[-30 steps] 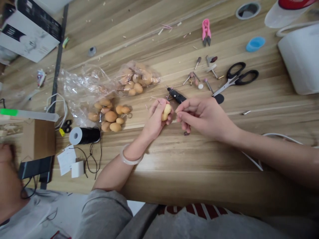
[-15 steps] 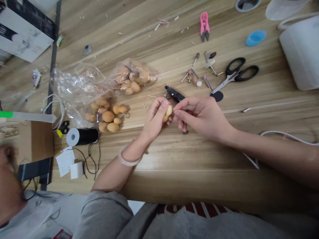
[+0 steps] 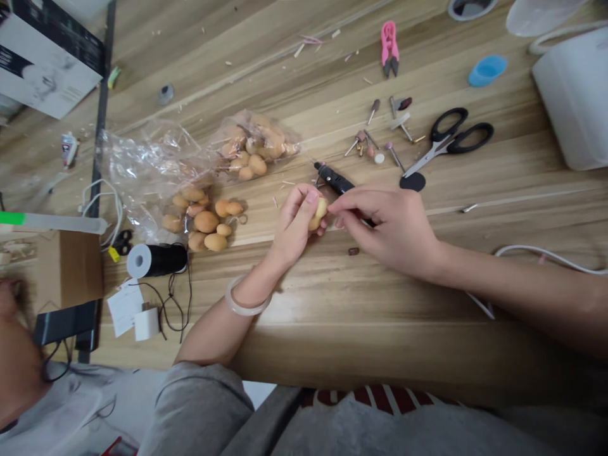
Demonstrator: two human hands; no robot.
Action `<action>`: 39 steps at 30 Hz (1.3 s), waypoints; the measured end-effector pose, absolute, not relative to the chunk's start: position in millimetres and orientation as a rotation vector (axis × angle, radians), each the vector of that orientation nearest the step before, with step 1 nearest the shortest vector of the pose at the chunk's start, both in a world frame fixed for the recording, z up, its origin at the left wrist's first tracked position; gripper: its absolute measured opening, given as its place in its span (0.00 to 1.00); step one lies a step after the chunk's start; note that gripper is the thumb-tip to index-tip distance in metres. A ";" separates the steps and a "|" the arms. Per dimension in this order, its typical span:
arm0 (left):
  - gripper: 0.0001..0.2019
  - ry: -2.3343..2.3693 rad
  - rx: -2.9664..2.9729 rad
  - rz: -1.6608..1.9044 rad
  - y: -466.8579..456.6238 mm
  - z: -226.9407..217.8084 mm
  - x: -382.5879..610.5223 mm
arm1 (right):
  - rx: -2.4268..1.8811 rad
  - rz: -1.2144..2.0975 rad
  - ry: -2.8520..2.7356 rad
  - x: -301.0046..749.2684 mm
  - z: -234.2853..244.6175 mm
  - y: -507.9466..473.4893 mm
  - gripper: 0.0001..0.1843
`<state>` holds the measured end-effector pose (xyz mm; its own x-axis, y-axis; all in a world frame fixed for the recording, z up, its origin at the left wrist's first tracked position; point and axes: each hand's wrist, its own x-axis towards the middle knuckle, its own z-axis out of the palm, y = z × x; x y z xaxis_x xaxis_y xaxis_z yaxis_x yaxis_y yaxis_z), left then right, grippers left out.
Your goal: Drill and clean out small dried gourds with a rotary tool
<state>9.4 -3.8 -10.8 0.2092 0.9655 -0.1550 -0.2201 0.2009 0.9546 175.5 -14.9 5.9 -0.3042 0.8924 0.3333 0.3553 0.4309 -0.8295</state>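
My left hand (image 3: 295, 223) is closed round a small pale yellow wooden gourd (image 3: 318, 213), held just above the wooden table (image 3: 332, 297). My right hand (image 3: 389, 225) has its thumb and forefinger pinched together at the gourd's right side; whatever they hold is too small to make out. A black rotary tool (image 3: 335, 178) lies just behind the right hand, partly hidden by it. A white bangle (image 3: 240, 304) circles my left wrist.
Left of my hands lie several loose brown gourds (image 3: 205, 220) and a clear plastic bag (image 3: 247, 149) of more. Grinding bits (image 3: 380, 133), black scissors (image 3: 451, 140), pink clippers (image 3: 389, 45), a blue cap (image 3: 487, 69) and a white container (image 3: 577, 95) sit at right. A black thread spool (image 3: 159, 258) lies at left.
My right hand has closed in on the gourd until its fingertips meet it, then lowered toward the table. The left hand has kept the gourd almost still.
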 end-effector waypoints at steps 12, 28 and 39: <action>0.17 0.846 1.045 0.902 -5.3 -9.2 7.5 | -0.828 0.388 -2.227 182.9 3.3 -12.2 0.15; 0.19 0.925 0.998 1.069 -13.2 -11.3 13.3 | -0.945 1.210 -1.312 166.2 7.6 -20.9 0.15; 0.16 0.949 0.942 1.032 -9.8 -9.8 11.9 | -0.896 0.399 -1.975 181.3 6.7 -12.3 0.12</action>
<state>11.9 -9.8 -9.8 0.2297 0.9570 -0.1771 -0.2557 0.2349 0.9378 181.3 -12.3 6.7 -0.3295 0.7254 0.6043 0.4335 0.6848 -0.5857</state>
